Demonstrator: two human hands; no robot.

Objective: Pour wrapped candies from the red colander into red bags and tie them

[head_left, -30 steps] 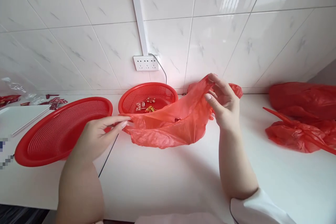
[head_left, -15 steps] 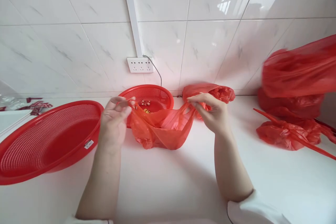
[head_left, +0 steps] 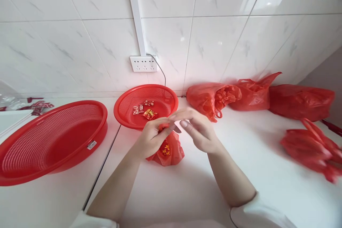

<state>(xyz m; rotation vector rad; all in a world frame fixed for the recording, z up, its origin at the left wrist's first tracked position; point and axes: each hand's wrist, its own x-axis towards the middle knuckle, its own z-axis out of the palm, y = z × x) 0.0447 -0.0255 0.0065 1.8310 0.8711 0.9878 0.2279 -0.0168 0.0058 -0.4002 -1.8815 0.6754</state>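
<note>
Two grips of ours meet at the frame's centre: our left grip [head_left: 155, 137] is pinched narrow on one small red bag [head_left: 171, 155]; our right grip [head_left: 199, 128] has its thumb and index finger apart, and we cannot tell whether it holds anything. The bag's gathered top points up the frame, its long axis near upright; yellow characters show through, too small for us to read surely. Beyond are two red baskets, one [head_left: 145, 87] holding wrapped sweets [head_left: 150, 114], one [head_left: 80, 139] at left with an unreadable white label [head_left: 91, 145]. Four red bags [head_left: 301, 101] lie at right.
</note>
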